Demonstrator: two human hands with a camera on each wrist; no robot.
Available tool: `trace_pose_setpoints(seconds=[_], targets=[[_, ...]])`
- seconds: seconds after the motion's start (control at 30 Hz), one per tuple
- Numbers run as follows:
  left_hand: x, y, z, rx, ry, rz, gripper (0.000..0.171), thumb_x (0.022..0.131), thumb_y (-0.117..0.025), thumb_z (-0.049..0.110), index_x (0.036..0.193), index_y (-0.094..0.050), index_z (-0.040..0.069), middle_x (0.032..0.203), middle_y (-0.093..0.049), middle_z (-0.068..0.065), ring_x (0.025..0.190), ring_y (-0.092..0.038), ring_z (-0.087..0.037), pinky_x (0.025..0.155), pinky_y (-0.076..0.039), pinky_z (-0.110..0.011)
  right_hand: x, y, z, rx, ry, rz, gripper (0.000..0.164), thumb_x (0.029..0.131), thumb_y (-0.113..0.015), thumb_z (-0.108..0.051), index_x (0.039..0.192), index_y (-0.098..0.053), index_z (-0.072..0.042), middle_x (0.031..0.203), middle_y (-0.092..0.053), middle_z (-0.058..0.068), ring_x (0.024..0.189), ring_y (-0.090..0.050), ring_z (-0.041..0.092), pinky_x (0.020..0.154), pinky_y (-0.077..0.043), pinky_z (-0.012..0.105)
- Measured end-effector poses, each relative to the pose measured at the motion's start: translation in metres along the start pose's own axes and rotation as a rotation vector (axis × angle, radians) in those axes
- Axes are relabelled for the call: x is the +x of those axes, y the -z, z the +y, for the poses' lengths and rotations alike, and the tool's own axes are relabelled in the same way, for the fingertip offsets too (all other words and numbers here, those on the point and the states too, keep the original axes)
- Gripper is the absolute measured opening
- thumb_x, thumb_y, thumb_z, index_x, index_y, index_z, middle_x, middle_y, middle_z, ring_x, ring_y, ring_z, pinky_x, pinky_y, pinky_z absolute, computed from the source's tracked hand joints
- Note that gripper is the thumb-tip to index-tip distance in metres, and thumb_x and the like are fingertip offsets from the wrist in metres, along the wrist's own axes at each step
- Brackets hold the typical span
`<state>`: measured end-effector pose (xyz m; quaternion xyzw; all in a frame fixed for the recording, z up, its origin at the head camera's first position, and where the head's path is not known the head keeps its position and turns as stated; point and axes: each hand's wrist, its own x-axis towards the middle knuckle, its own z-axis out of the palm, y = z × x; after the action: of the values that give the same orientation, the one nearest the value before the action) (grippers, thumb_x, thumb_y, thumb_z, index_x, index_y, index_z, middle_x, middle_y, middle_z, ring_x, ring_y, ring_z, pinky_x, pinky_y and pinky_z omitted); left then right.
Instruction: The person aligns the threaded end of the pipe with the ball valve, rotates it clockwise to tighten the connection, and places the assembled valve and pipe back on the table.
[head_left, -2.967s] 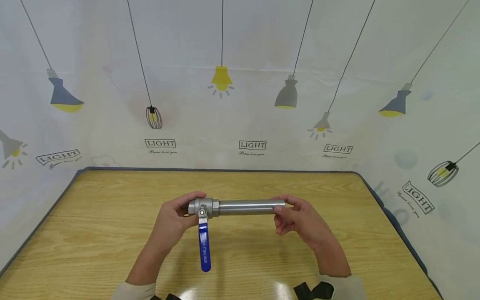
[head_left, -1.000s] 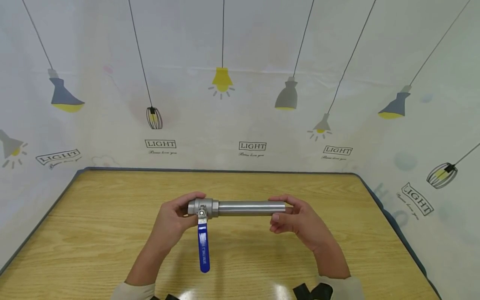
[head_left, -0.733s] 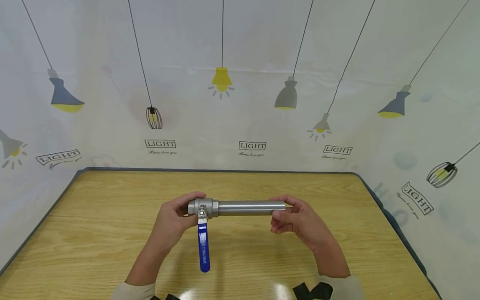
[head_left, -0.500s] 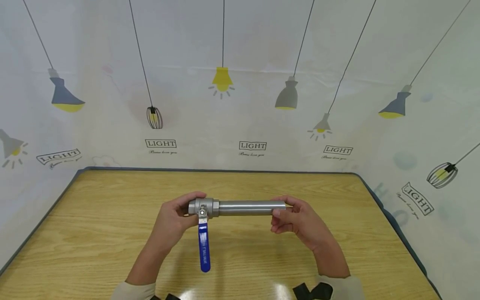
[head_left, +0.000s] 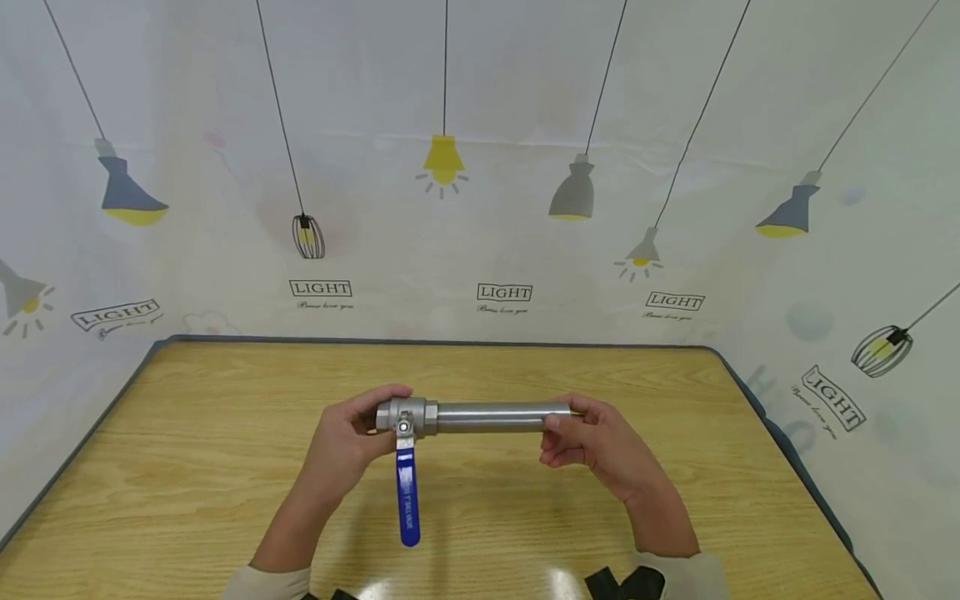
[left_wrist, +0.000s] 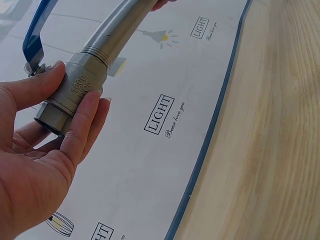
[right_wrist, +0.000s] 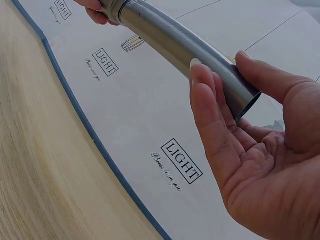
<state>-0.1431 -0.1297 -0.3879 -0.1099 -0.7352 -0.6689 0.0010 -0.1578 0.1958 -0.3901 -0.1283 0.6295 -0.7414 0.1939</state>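
Note:
My left hand [head_left: 341, 442] grips a steel ball valve [left_wrist: 75, 85] by its body, thumb on the near side and fingers behind. The valve's blue lever handle [head_left: 408, 496] points down toward me in the head view. A plain steel pipe [head_left: 487, 417] runs level to the right from the valve's mouth. Some pipe thread [left_wrist: 97, 54] shows at that joint in the left wrist view. My right hand [head_left: 603, 442] pinches the pipe's free end between thumb and fingers. In the right wrist view the pipe's open end [right_wrist: 247, 104] lies inside that hand's grasp.
A light wood table [head_left: 247, 400] lies beneath both hands, with a dark blue edging [head_left: 450, 340] along its back and sides. Behind stands a white sheet [head_left: 375, 167] printed with hanging lamps. Black straps [head_left: 626, 582] show by the right sleeve.
My right thumb was higher on the pipe three seconds ago, dropped lower one second ago, and is now back up against it. The valve and left hand have stayed in place.

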Motion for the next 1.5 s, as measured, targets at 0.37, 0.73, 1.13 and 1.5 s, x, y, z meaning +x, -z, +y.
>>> trace_pose_setpoints(seconds=[0.37,0.73,1.13,1.5], targets=[[0.0008,0.0002,-0.0016,0.007,0.007,0.002,0.045,0.079,-0.071,-0.009,0.122,-0.063,0.001,0.116,-0.060,-0.021,0.096,-0.062,-0.021,0.077,-0.057,-0.028,-0.0015,-0.0011,-0.0009,0.007,-0.040,0.025,0.015,0.098,-0.059,-0.018,0.107,-0.061,-0.006,0.082,-0.070,0.004,0.075,-0.071,0.015,0.071,-0.059,0.031],[0.0009,0.0008,-0.0030,0.021,0.016,0.007,0.044,0.080,-0.071,-0.008,0.122,-0.064,0.003,0.116,-0.060,-0.020,0.097,-0.060,-0.023,0.076,-0.056,-0.027,-0.0008,-0.0024,0.0004,0.021,-0.040,0.053,0.037,0.095,-0.063,-0.014,0.129,-0.054,-0.004,0.083,-0.071,0.005,0.076,-0.071,0.017,0.071,-0.059,0.031],[0.0005,0.0006,-0.0016,0.020,0.035,0.022,0.044,0.080,-0.072,-0.006,0.122,-0.064,0.004,0.117,-0.060,-0.019,0.098,-0.060,-0.022,0.076,-0.056,-0.026,0.0003,-0.0018,0.0025,0.041,-0.015,0.049,0.041,0.091,-0.065,-0.006,0.130,-0.052,-0.009,0.087,-0.070,0.007,0.079,-0.071,0.019,0.073,-0.059,0.033],[0.0003,0.0008,0.0007,0.013,0.011,0.025,0.045,0.080,-0.073,-0.006,0.123,-0.064,0.003,0.118,-0.061,-0.020,0.097,-0.059,-0.020,0.075,-0.055,-0.024,0.0021,-0.0026,-0.0001,0.013,-0.027,0.084,0.045,0.093,-0.065,-0.012,0.133,-0.047,0.001,0.081,-0.069,0.005,0.073,-0.070,0.017,0.070,-0.059,0.032]])
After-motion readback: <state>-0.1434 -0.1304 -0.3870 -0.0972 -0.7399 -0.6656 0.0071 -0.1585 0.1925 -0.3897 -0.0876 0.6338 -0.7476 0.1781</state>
